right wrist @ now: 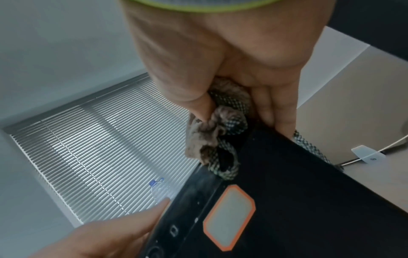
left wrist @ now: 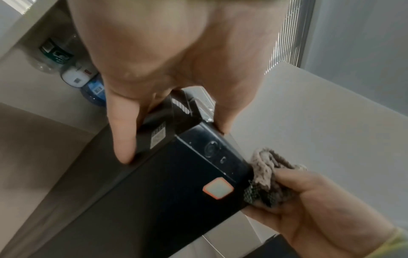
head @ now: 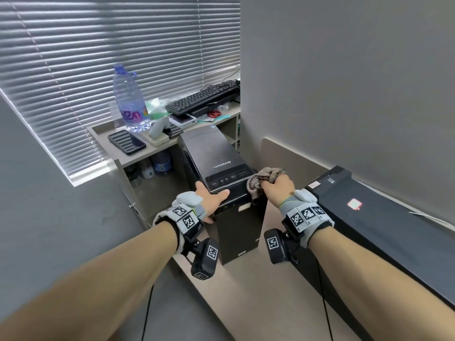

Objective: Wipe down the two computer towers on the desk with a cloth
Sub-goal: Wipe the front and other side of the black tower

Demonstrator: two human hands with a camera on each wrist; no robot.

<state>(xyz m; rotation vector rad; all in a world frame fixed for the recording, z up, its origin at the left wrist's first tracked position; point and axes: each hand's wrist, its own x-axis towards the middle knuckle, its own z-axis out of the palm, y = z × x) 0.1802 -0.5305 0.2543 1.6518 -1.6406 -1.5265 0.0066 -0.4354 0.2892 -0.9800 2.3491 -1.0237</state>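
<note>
The black computer tower (head: 222, 168) stands upright on the beige desk (head: 236, 286), its front panel toward the person and its top carrying a silver brand mark; a small label with an orange border sits on the front face. A person's left hand (head: 209, 203) grasps the near top-left corner of the tower, thumb laid across the top edge and fingers (left wrist: 123, 139) running down the left side. The right hand (head: 277, 187) is clenched around a bunched brown-and-checked cloth (head: 264, 177), which is pressed against the tower's near top-right corner, a tail of the cloth hanging down the right side. A second black tower (head: 384, 222) lies flat on the desk just to the right, along the grey wall (head: 344, 82), with a similar orange-bordered label on its upward face. Both wrists wear grey straps bearing black-and-white square markers and small black camera units. To the far left, a lower cabinet (head: 128, 158) holds a large clear water bottle (head: 129, 99) with a blue cap, a black keyboard (head: 204, 97), a dark phone (head: 126, 141), red-handled scissors (head: 213, 113) and other small items that are hard to make out. Bottles (head: 160, 163) sit on the shelf beneath. Closed slatted blinds (head: 110, 45) cover the window behind.
</note>
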